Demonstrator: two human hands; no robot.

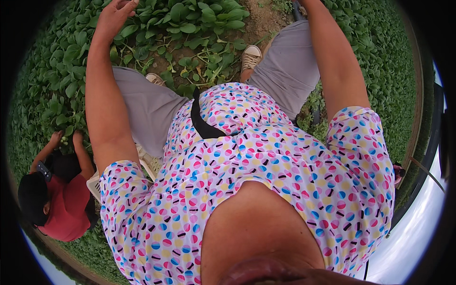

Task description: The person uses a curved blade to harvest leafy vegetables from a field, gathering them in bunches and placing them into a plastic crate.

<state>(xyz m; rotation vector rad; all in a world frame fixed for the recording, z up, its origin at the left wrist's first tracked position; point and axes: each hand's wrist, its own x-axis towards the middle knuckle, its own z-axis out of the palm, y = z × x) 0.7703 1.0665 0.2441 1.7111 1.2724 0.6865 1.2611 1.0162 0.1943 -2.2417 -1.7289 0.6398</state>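
My left hand (117,15) is at the top left edge of the view, partly cut off, above leafy green plants (185,17); its fingers look slightly bent and I see nothing held in it. Which side is which follows the arms: this arm rises on the left of the picture. The other arm reaches up on the right, and its hand is almost wholly cut off by the top edge, beside a dark pipe or hose (297,12). Loose leaves and pale stems (213,58) lie on the soil between my shoes.
A co-worker in a red shirt (67,210) crouches at the left, both hands among the plants. A light plastic crate (94,185) stands between us. Dense green crops (377,71) spread at the right. My canvas shoe (251,57) rests on bare soil (262,21).
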